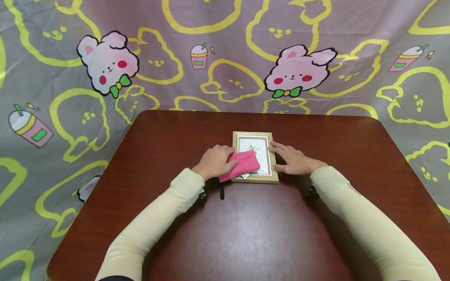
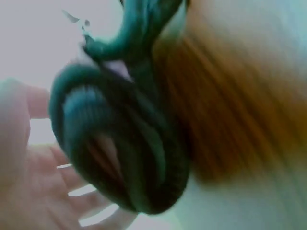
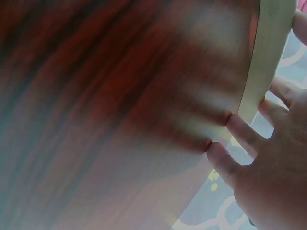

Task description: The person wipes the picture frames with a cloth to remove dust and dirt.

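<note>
A photo frame (image 1: 255, 179) with a pale wooden border lies face up on the table, showing a small print under its pane. My left hand (image 1: 215, 162) is at its left side and holds a folded pink cloth (image 1: 245, 165), thumb on top. The cloth covers the frame's lower left part, and a small white label shows below it. My right hand (image 1: 295, 159) rests along the frame's right edge, fingers extended. In the right wrist view, spread fingers (image 3: 247, 134) are beside the frame's side, two tips touching the table. Blurred dark loops (image 2: 120, 143) fill the left wrist view.
The reddish-brown table (image 1: 246, 230) reflects light in front of the frame. A thin dark strap end (image 1: 222, 192) hangs below my left wrist. Behind the table hangs a curtain (image 1: 232, 47) with cartoon rabbits.
</note>
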The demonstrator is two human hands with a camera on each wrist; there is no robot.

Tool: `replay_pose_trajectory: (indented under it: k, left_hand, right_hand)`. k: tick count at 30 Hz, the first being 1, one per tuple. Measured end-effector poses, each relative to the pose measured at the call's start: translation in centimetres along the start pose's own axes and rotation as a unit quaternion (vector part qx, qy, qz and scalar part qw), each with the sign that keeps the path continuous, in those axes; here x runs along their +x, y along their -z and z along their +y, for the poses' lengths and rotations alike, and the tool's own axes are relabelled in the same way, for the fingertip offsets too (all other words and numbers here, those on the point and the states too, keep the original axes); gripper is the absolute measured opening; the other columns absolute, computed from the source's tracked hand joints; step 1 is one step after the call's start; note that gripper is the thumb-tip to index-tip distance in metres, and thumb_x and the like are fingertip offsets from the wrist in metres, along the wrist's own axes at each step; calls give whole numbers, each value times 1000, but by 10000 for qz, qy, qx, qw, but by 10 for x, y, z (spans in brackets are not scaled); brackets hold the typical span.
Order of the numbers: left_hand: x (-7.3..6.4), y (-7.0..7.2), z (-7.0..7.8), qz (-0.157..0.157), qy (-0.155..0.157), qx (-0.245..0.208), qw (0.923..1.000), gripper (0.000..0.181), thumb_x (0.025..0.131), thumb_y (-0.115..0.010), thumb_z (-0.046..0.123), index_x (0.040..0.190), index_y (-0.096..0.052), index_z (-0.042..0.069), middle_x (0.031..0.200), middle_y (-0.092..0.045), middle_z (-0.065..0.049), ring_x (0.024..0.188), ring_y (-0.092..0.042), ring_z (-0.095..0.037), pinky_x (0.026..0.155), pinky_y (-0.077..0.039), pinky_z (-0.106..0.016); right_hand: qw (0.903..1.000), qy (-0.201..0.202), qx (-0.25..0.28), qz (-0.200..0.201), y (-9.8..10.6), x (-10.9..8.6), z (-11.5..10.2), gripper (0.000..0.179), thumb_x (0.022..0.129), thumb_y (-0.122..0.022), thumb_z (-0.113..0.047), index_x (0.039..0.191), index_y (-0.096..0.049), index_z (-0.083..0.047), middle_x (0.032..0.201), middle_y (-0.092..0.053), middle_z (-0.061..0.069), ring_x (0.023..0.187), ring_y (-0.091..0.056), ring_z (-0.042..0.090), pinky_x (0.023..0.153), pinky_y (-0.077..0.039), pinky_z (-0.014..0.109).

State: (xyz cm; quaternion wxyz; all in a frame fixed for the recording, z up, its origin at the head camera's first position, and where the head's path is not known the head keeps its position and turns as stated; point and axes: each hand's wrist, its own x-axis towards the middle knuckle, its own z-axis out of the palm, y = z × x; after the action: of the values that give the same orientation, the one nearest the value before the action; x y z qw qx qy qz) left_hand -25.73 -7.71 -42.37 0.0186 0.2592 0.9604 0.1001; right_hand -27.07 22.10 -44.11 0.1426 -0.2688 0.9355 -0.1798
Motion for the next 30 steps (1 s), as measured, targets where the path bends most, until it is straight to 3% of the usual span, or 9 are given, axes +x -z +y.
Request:
replay_pose_trajectory:
  k: [6, 13, 16, 19, 24, 26, 30]
  left_hand:
    - [4, 4, -6, -606, 728, -659, 9933, 49, 93, -60, 48, 121, -66, 8, 103, -72, -7, 90, -65, -22, 82, -54, -39]
    - [5, 6, -4, -641, 852, -1124, 9879, 34, 93, -64, 41, 97, -64, 7, 76, -61, -3, 68, -57, -16, 61, -43, -26]
    - [3, 9, 0, -455, 1112, -1224, 9852, 32, 94, -63, 39, 98, -61, 7, 75, -59, -5, 67, -58, -17, 58, -42, -27]
    - [-1, 16, 1, 29, 1511, -1274, 9803, 33, 95, -61, 39, 104, -58, 7, 79, -63, -8, 70, -62, -22, 59, -46, -33]
    - [-3, 28, -9, 909, 2207, -1606, 9577, 38, 96, -59, 41, 111, -57, 6, 85, -66, -14, 78, -65, -30, 66, -50, -42]
    - [-3, 30, -18, 992, 2442, -1823, 9473, 42, 97, -57, 43, 115, -55, 5, 87, -64, -14, 81, -65, -31, 67, -49, -41]
    - [-4, 26, -38, 752, 2821, -2099, 9331, 50, 98, -53, 45, 122, -51, 2, 93, -61, -15, 86, -62, -31, 67, -48, -37]
  right_hand:
    - [10000, 31, -35, -10, 0, 0, -2, 74, 95, -59, -39, 156, -30, -7, 167, -14, 15, 147, -25, 47, 110, -25, 72]
    - [9999, 108, -77, 109, 1, -1, -2, 72, 96, -59, -39, 154, -32, -7, 167, -16, 15, 145, -26, 49, 109, -26, 72]
    - [9999, 93, -51, 94, 1, -1, -1, 73, 96, -59, -40, 155, -32, -7, 167, -16, 15, 146, -26, 48, 110, -25, 72]
    - [10000, 63, -40, 39, 0, 0, -1, 73, 96, -60, -39, 155, -31, -7, 167, -15, 15, 146, -26, 47, 110, -26, 71]
    - [10000, 65, -11, -14, 0, 2, -1, 73, 97, -59, -38, 155, -30, -6, 167, -14, 16, 146, -24, 48, 110, -25, 72]
    - [10000, 76, 23, -7, 1, 2, -2, 72, 97, -59, -38, 155, -31, -5, 167, -14, 16, 146, -24, 49, 109, -25, 73]
    - [9999, 85, 69, -21, 3, 1, -2, 71, 97, -59, -37, 155, -31, -5, 167, -13, 17, 147, -22, 49, 110, -23, 73]
